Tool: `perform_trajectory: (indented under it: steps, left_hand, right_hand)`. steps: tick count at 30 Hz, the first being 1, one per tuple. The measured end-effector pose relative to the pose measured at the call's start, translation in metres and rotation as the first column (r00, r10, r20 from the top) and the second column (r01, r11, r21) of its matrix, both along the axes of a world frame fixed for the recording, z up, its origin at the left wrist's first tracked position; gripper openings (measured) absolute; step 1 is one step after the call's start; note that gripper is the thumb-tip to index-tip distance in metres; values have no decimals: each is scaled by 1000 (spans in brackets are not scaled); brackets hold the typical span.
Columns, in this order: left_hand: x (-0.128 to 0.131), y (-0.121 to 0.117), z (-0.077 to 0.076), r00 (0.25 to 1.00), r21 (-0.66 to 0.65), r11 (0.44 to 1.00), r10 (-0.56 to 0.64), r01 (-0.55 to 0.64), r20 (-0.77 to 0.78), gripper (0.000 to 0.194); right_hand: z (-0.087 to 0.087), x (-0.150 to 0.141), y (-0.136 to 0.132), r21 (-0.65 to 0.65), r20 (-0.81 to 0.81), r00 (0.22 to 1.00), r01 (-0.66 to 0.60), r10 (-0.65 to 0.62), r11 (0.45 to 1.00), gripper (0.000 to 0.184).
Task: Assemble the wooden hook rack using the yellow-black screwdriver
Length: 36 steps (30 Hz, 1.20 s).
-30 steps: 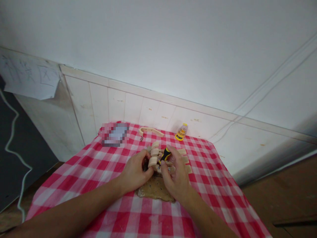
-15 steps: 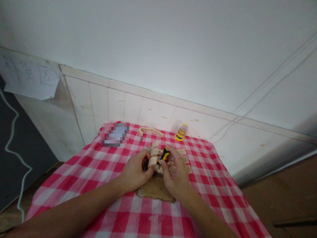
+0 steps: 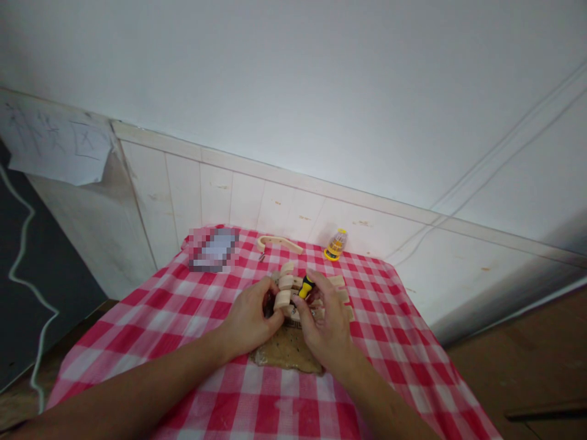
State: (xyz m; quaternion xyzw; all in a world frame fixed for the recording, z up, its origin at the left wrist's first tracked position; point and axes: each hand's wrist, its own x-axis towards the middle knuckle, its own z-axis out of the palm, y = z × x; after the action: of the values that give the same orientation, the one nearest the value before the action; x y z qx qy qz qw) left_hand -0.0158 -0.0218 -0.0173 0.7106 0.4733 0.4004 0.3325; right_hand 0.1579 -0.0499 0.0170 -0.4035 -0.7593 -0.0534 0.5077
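My right hand (image 3: 328, 324) is closed around a yellow and black screwdriver (image 3: 306, 287), whose tip points down toward pale curved wooden pieces. My left hand (image 3: 252, 311) pinches the nearest curved wooden piece (image 3: 282, 299) at its left side. Several such pieces are fixed in a row on a brown board (image 3: 287, 348) with small holes and a dark key pattern. More light wooden ends (image 3: 338, 281) stick out to the right, behind my right hand. The screwdriver's tip and the screw, if there is one, are too small to make out.
A loose curved wooden hook (image 3: 282, 243) lies at the table's back, with small dark screws (image 3: 262, 258) beside it. A yellow-capped bit case (image 3: 335, 245) stands to its right. A blurred phone-like object (image 3: 214, 249) lies back left on the checked tablecloth (image 3: 183, 318).
The screwdriver has turned and tilted slightly in my right hand, and the fingers have shifted on its handle. My left hand keeps its place on the wooden piece.
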Motion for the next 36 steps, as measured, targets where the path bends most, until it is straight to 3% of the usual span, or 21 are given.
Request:
perform_trajectory:
  steps: [5,8,11,16,19,25,36]
  left_hand:
    - [-1,-1,3,1000,-12,1000,-4,4,-2,15]
    - [-1,-1,4,1000,-23,1000,-5,5,-9,15]
    - [-1,-1,4,1000,-21,1000,2,-2,-27,15]
    - [-1,-2,4,1000,-53,999,-14,14,-13,14]
    - [-1,-2,6,1000,-37,999,-15,15,-15,12]
    - [-1,-3,8,1000,-34,999,-13,13,-14,13]
    - [-4,-3,6,1000,-46,999,-17,16,-20,16]
  right_hand:
    - [2,2,-1,-78,-29,999,32,-34,996,54]
    - [11,8,1,-169,-169,983,43,-71,985,52]
    - [27,18,3,-179,-296,952,27,-80,984,55]
    - [42,37,-1,-132,-146,980,117,-136,984,49]
    - [35,44,-3,-113,-98,986,122,-133,986,45]
    - [10,45,-2,-161,-287,935,167,-208,973,45]
    - [1,50,-7,-128,-243,952,158,-186,979,48]
